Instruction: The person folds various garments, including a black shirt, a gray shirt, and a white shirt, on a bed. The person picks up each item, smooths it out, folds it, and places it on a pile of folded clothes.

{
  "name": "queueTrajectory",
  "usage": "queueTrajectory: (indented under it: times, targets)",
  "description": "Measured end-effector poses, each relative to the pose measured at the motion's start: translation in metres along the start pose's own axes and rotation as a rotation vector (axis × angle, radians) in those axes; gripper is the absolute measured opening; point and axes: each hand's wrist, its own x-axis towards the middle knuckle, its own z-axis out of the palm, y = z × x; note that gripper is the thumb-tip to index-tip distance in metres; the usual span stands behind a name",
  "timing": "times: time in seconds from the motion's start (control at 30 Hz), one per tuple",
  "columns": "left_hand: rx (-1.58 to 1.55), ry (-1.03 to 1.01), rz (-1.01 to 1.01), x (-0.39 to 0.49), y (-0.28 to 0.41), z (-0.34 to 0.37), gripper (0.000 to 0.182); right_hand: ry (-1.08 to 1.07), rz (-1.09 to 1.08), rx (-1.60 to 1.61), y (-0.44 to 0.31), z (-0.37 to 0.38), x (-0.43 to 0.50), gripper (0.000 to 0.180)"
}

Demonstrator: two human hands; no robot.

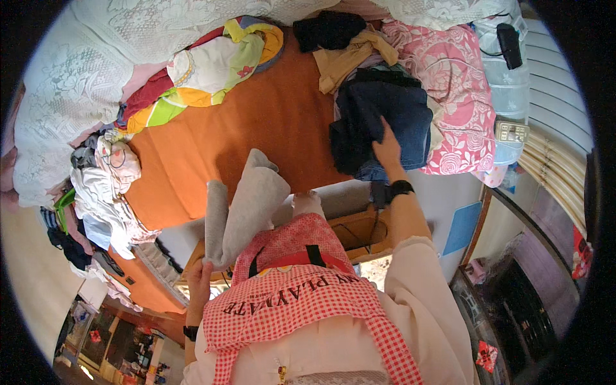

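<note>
My left hand (199,276) grips the lower end of a folded light-grey cloth garment (250,207), whose upper part leans on the edge of the orange bed sheet (269,115). On the right, my right hand (387,144) rests with fingers extended on a stack of dark blue and black folded clothes (385,115). A tan garment (353,55) and a black one (329,30) lie beyond that stack. Beside it is a pink rose-patterned pillow or folded cloth (455,106).
A crumpled multicoloured cloth (211,67) lies along the far side. White clothes (96,192) are heaped at the left end. White lace fabric (106,53) borders the bed. A power strip (511,132) and a black device (509,45) are at the right.
</note>
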Motion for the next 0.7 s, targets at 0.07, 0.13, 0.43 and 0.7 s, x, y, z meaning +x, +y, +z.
queueTrajectory:
  times: [0.07,0.13,0.43,0.7]
  targets:
    - [0.023,0.002,-0.044,0.001,-0.002,-0.001,0.024,0.075,0.144,0.101,0.027,-0.032,-0.009,0.064]
    - [-0.032,0.004,0.007,0.003,-0.001,-0.002,0.024,0.183,0.171,0.177,0.048,-0.062,-0.015,0.059]
    - [-0.081,-0.010,0.004,0.014,-0.002,-0.002,0.026,0.172,0.380,0.500,0.052,-0.134,-0.037,0.045]
    - [-0.022,0.016,-0.032,0.015,-0.010,-0.011,0.025,0.413,0.327,0.541,0.097,-0.209,-0.069,0.045]
